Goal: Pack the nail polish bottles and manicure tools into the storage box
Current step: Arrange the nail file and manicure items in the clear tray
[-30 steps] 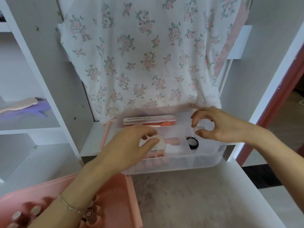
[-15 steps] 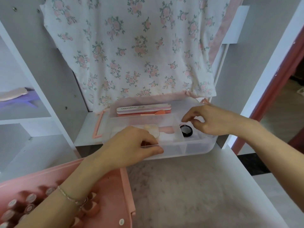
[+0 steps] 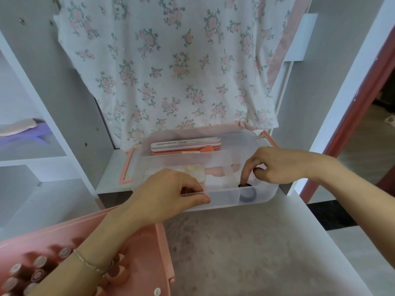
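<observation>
Hands in clear tray (compartmented).

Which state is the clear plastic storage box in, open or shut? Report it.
Open: the clear plastic storage box has no lid on; the right hand reaches inside.
</observation>
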